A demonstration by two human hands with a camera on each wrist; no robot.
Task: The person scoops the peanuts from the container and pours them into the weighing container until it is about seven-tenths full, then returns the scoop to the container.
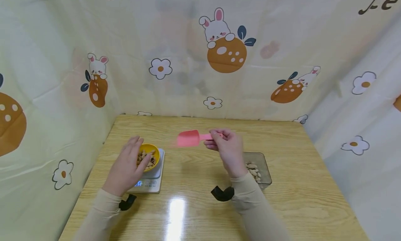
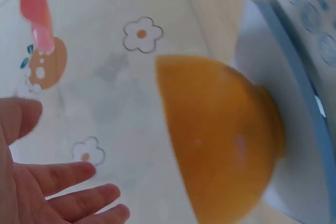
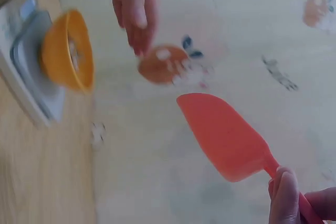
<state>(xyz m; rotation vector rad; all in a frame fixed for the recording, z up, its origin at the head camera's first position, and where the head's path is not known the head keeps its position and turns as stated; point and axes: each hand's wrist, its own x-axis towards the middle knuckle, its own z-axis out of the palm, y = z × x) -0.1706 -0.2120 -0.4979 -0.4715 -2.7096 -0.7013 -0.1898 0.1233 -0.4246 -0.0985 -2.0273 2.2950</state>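
Observation:
My right hand point(image 1: 230, 148) pinches the handle of a pink scoop point(image 1: 188, 138), its blade pointing left above the middle of the table. In the right wrist view the scoop point(image 3: 223, 137) shows no load on its visible side. My left hand point(image 1: 125, 168), fingers extended, hovers beside and partly over a yellow bowl point(image 1: 157, 157). Brown nut-like pieces point(image 1: 147, 160) lie in the bowl, partly hidden by that hand. The bowl stands on a white kitchen scale point(image 1: 155, 187) with a lit display, and the left wrist view shows its outer side point(image 2: 220, 140).
A clear rectangular container point(image 1: 267, 175) holding what look like unshelled peanuts point(image 1: 253, 170) stands to the right, partly behind my right forearm. The wooden table point(image 1: 300, 199) meets a printed curtain point(image 1: 175, 94) at the back and sides.

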